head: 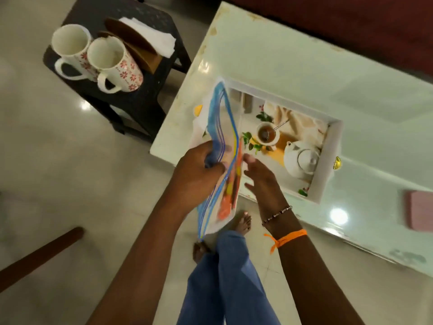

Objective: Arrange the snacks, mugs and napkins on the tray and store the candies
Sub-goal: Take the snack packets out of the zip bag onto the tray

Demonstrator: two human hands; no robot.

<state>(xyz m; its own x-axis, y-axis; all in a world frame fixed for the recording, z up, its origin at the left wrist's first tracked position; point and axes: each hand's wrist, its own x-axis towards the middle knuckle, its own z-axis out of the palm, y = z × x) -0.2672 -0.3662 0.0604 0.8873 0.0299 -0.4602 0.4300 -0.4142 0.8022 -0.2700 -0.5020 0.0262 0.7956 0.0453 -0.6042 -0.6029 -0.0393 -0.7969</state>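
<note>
My left hand (196,174) grips a clear zip bag (220,127) with a blue seal; orange and yellow candies (230,191) show through it. My right hand (260,177) hovers just right of the bag, fingers spread, holding nothing. Behind the bag a white tray (332,146), printed with a teapot and cup picture, lies on the white table (304,66). Two white mugs with red flowers (70,50) (117,64) stand on a dark stool (145,95) at the upper left. White napkins (152,36) sit in a brown holder (138,50) behind the mugs.
A small yellow object (198,109) peeks out left of the bag on the table. A pink flat thing (419,212) lies at the table's right edge. A brown wooden rail (39,254) crosses the lower left floor. My feet and blue trousers (229,277) are below.
</note>
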